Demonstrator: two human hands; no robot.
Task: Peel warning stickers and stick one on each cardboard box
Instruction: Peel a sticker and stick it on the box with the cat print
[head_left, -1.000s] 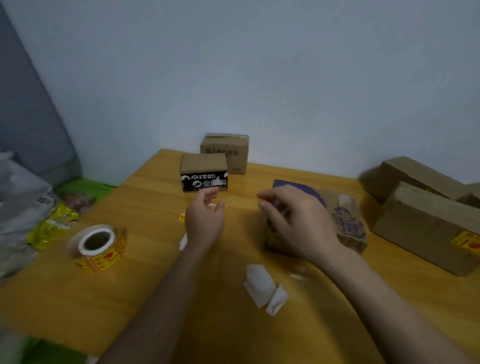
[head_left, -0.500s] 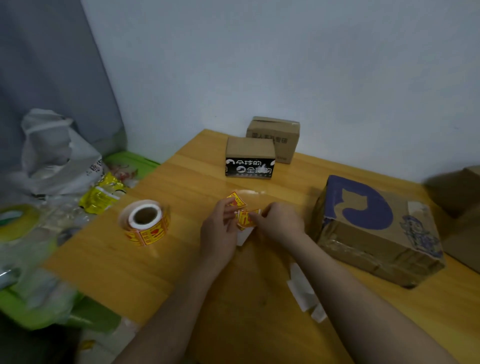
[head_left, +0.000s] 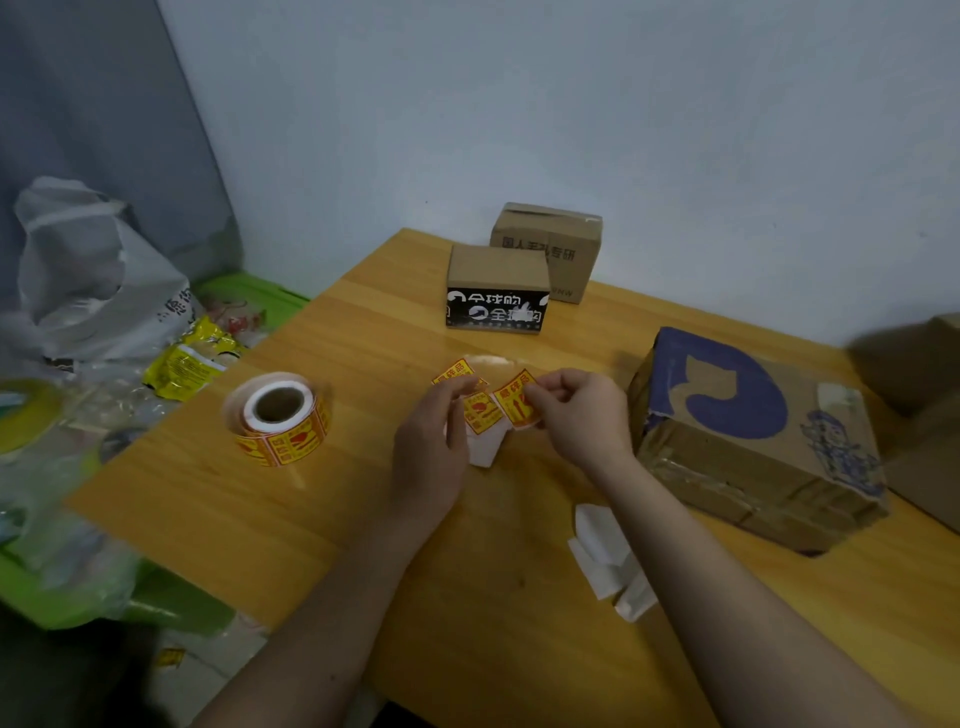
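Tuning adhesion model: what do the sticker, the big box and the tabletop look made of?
Sticker: glossy printed paper or film, curling off white backing; which one is unclear.
Big box: brown corrugated cardboard, matte, scuffed, with shiny tape bands.
Tabletop: wood or wood-look laminate, smooth semi-gloss, grain lines and glare.

Home packing corner: taped cardboard boxes (head_left: 753, 447) on wooden table (head_left: 249, 493), plastic bags (head_left: 93, 291).

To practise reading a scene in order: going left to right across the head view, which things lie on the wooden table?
Sticker roll → left hand → strip of yellow stickers → right hand → large box with the blue print.
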